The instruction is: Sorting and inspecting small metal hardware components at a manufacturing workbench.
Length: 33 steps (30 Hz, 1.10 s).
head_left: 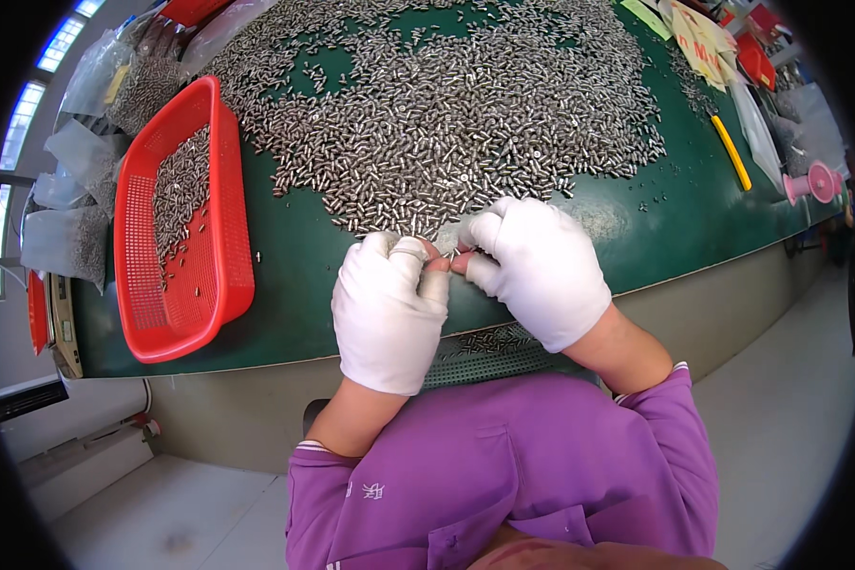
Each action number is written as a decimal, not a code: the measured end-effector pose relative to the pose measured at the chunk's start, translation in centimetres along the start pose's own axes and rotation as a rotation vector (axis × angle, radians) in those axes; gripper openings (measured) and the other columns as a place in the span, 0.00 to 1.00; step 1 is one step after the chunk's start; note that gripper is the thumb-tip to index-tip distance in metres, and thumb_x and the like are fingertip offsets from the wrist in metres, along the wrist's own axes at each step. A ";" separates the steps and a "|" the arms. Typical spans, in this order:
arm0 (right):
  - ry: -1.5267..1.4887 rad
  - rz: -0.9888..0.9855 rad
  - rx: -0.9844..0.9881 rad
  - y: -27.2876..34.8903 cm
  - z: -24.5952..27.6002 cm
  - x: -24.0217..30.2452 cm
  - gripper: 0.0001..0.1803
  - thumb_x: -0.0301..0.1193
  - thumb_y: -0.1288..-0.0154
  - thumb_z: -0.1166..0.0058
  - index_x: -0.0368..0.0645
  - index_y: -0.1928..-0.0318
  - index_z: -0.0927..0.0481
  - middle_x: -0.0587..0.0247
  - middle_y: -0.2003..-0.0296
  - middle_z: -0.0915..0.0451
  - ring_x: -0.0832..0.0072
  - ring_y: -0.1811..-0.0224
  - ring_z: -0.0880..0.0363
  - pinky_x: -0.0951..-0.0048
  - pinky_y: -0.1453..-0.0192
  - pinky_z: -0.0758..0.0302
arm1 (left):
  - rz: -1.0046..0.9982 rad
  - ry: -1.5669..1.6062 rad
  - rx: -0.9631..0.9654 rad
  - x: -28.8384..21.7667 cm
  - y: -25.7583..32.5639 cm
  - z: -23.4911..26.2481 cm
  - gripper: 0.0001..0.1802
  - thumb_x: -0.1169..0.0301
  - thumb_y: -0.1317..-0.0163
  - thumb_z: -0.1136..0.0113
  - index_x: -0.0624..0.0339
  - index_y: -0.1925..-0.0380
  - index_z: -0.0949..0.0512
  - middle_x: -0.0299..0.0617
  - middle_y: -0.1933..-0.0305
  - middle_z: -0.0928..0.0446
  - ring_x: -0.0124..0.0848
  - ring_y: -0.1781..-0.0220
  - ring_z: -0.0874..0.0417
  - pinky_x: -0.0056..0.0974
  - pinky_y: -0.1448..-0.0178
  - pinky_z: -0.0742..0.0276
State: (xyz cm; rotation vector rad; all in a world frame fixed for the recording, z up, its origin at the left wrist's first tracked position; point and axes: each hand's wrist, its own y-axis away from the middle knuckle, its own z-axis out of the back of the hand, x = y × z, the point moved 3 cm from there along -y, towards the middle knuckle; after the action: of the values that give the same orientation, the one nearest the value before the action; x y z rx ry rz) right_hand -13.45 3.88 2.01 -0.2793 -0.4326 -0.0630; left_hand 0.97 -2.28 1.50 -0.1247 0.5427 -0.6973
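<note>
A large heap of small silver metal pins (446, 104) covers the green table (294, 275). My left hand (389, 309), in a white glove with bare fingertips, is closed near the heap's front edge. My right hand (537, 266), gloved the same way, meets it fingertip to fingertip. Between the two hands' fingertips a few small pins (451, 254) are pinched. Under my wrists, at the table's front edge, a green mesh tray (489, 351) holds more pins.
A red plastic basket (142, 285) with pins in it lies at the left. Clear bags of pins (71, 237) pile at the far left. A yellow tool (731, 152), papers (698, 38) and a pink object (812, 182) lie at the right.
</note>
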 end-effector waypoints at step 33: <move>-0.098 -0.038 -0.009 1.7 0.2 -0.2 0.06 0.34 0.42 0.37 0.49 0.66 0.16 0.64 0.67 0.21 0.62 0.60 0.19 0.61 0.55 0.21 | -0.042 0.077 0.052 -0.4 1.2 0.2 0.10 0.76 0.50 0.27 0.59 0.69 0.21 0.42 0.63 0.22 0.44 0.61 0.21 0.45 0.58 0.25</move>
State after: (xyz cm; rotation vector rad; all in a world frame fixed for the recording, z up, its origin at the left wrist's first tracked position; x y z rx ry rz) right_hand -13.46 5.55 1.70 -0.2838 -0.5355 -0.0882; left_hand 1.52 -1.15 1.53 -0.0608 0.5963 -0.7591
